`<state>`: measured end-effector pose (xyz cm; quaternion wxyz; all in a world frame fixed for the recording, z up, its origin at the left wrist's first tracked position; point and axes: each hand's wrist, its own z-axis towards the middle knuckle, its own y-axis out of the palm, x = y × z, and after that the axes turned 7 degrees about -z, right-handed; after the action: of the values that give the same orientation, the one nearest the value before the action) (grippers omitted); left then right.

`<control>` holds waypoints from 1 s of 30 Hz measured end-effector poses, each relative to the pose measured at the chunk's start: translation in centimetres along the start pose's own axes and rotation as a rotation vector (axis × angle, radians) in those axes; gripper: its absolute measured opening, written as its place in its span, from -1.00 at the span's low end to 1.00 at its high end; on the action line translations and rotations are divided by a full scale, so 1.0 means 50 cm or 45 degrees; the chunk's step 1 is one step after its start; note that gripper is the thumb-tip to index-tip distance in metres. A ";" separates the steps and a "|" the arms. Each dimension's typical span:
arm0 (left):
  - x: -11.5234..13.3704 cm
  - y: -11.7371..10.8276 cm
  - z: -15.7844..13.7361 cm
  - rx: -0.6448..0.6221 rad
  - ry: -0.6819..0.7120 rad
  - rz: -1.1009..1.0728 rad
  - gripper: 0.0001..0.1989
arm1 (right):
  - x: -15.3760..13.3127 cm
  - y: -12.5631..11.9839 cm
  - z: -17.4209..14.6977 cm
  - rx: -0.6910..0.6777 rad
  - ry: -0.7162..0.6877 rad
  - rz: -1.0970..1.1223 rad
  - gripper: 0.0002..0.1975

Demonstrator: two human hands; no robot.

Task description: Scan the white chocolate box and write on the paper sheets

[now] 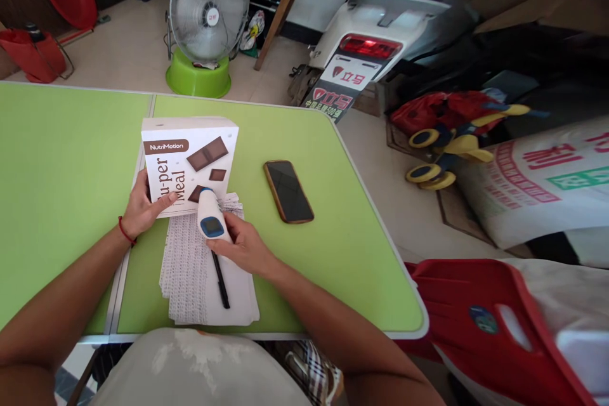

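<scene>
My left hand [146, 206] grips the lower left corner of a white NutriMotion box [164, 168], its thumb on the printed front. The box is held upright and slightly tilted, with chocolate pieces pictured on it. In my right hand [247, 242] is a white infrared thermometer [209, 208] with a blue-rimmed display facing me; its front end is close to the box, and I cannot tell whether they touch. Beneath both hands lies a stack of written paper sheets [185, 266]. A black pen [220, 282] rests on the sheets, its upper end near my right hand.
A smartphone [288, 191] in a brown case lies on the green table [333, 254], right of the box. Beyond the table stand a fan [209, 13] on a green basin [197, 79] and a white scooter [371, 32]. A red chair [480, 292] is close at the right.
</scene>
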<state>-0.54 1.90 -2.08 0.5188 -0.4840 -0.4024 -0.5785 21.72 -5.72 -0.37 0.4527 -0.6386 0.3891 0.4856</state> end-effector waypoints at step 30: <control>-0.019 -0.021 0.038 0.201 0.539 0.137 -0.27 | -0.006 -0.094 -0.010 0.202 -0.238 -1.401 -0.85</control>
<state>-1.32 4.08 -2.56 0.6581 -0.3303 -0.3023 -0.6054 26.20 -4.81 0.92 0.7185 -0.6656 -0.0078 0.2016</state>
